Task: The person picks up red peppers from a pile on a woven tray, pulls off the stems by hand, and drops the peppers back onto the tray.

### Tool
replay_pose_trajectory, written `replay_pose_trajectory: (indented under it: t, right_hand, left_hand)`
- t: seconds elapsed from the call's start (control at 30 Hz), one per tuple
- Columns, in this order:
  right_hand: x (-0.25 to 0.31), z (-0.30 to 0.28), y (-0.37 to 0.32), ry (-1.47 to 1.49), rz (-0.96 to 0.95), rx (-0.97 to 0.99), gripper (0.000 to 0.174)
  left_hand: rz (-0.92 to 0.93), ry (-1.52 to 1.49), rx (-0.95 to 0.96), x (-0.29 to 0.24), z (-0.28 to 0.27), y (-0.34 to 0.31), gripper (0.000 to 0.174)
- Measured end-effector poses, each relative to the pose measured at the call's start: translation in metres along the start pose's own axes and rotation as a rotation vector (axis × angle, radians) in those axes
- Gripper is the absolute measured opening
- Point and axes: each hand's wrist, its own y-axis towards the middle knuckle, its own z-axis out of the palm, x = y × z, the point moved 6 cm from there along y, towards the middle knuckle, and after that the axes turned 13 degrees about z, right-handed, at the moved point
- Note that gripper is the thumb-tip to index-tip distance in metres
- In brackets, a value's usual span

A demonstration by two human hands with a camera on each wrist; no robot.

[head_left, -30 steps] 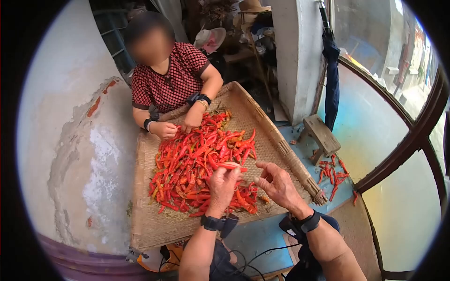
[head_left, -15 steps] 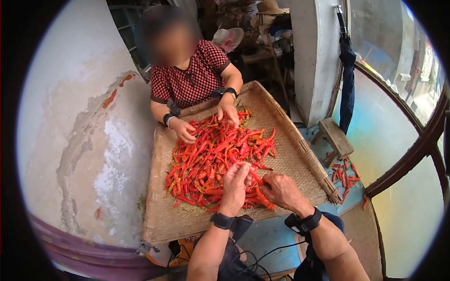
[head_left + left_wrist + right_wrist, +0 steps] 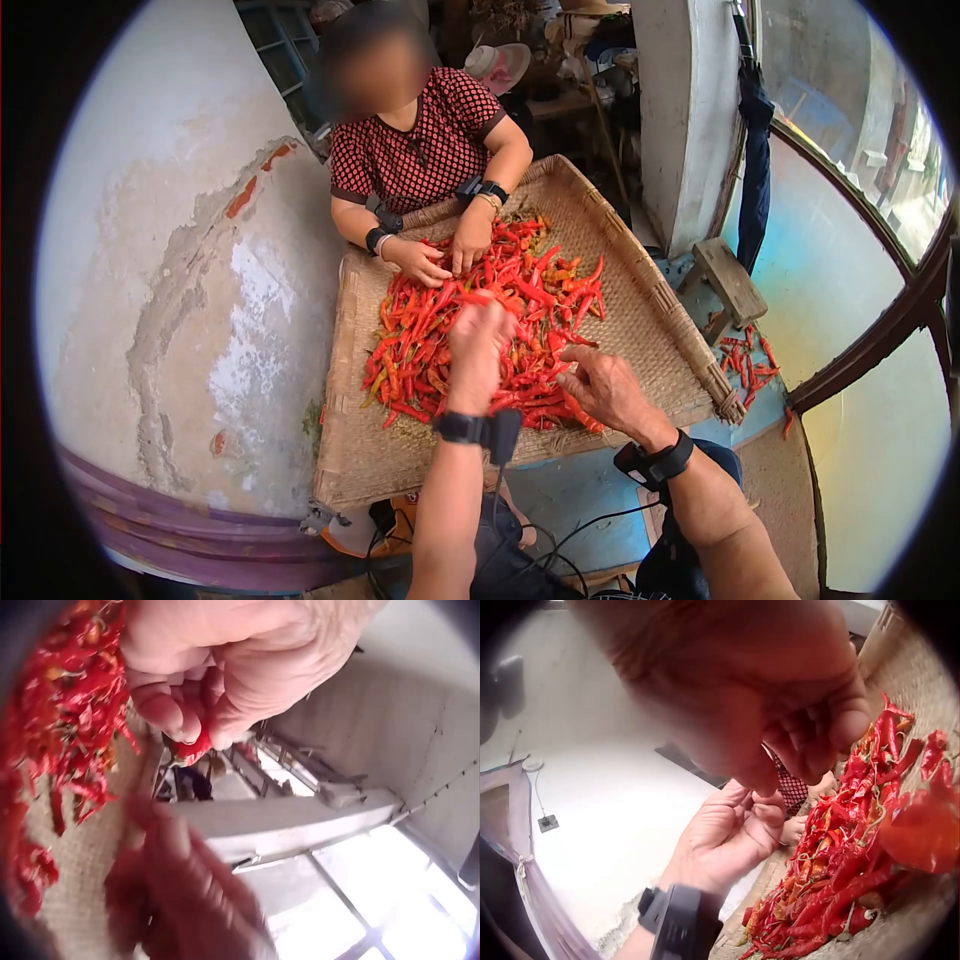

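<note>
My left hand (image 3: pixel 482 335), blurred in the head view, is over the heap of red chili peppers (image 3: pixel 425 335). Its thumb and fingertips pinch a red chili pepper (image 3: pixel 193 750), whose stem end pokes out in the left wrist view. To the right, my right hand (image 3: pixel 608 390) hovers near the heap's edge, fingers loosely bent. No pepper shows between those fingers (image 3: pixel 847 724) in the right wrist view. The heap lies in a large woven tray (image 3: pixel 655 335).
Across the tray, a person in a patterned shirt (image 3: pixel 415 150) has both hands (image 3: pixel 470 240) at the heap. A cracked wall (image 3: pixel 180 300) stands to the left. On the right are a wooden stool (image 3: pixel 728 280), a dark umbrella (image 3: pixel 754 160) and several peppers (image 3: pixel 745 365) on the floor.
Both my hands met at a pepper half a second ago; now they are apart, the left farther forward over the heap. The other person's hands have come closer together. The view has shifted.
</note>
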Motion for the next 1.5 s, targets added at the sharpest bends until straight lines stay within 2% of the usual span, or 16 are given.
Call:
replay_pose_trajectory:
  t: [0.1,0.17,0.2,0.27,0.3,0.37,0.4,0.47,0.57,0.7,0.8,0.87,0.97,1.13,1.33,1.5]
  right_hand:
    - [-0.003,-0.001,0.001,-0.043,0.005,-0.002,0.024]
    - [-0.004,0.002,0.003,-0.030,0.041,0.014,0.023]
    - [-0.002,0.001,0.004,-0.027,0.039,0.021,0.023]
    - [0.001,-0.010,0.006,0.036,0.057,-0.048,0.021]
    - [0.001,-0.013,0.006,0.036,0.055,-0.052,0.021]
    - [-0.001,-0.017,0.006,0.065,0.044,-0.064,0.025]
    - [-0.002,-0.018,0.006,0.071,0.047,-0.066,0.025]
    - [-0.002,-0.017,0.004,0.054,0.034,-0.062,0.026]
    - [-0.003,-0.013,0.001,0.031,-0.004,-0.065,0.026]
    - [-0.002,-0.010,0.002,0.017,0.029,-0.044,0.023]
    - [-0.002,-0.007,0.003,0.017,0.032,-0.051,0.023]
    - [-0.003,-0.007,0.004,-0.023,0.065,-0.072,0.021]
    - [0.002,-0.003,0.002,-0.005,-0.004,-0.031,0.022]
    - [0.010,0.004,0.001,0.069,-0.016,-0.056,0.023]
    - [0.005,0.008,0.003,-0.079,0.008,-0.055,0.019]
    - [0.005,0.018,0.001,-0.147,0.014,-0.018,0.018]
  left_hand:
    - [-0.013,-0.180,-0.194,0.005,-0.020,0.009,0.034]
    - [0.014,0.237,0.126,0.019,-0.006,-0.005,0.039]
    - [0.052,0.543,0.337,0.025,0.008,-0.014,0.030]
    - [0.308,0.807,0.717,0.023,0.045,-0.046,0.019]
    - [0.306,0.887,0.958,0.031,0.055,-0.057,0.028]
    - [0.294,1.072,1.095,0.022,0.059,-0.078,0.036]
    - [0.291,1.076,1.100,0.028,0.053,-0.082,0.036]
    - [0.608,1.055,1.068,0.031,0.045,-0.093,0.042]
    - [0.715,1.148,1.078,0.037,0.041,-0.101,0.035]
    - [0.612,1.294,1.095,0.041,0.040,-0.096,0.032]
    - [0.521,1.292,0.897,0.036,0.036,-0.078,0.026]
    - [0.733,1.130,0.534,0.005,0.033,-0.065,0.020]
    - [0.556,0.974,0.327,-0.005,0.015,-0.049,0.015]
    - [0.374,0.965,0.334,-0.010,0.012,-0.051,0.021]
    - [0.541,0.914,0.502,-0.016,0.029,-0.061,0.022]
    - [0.477,0.930,0.514,-0.016,0.027,-0.062,0.031]
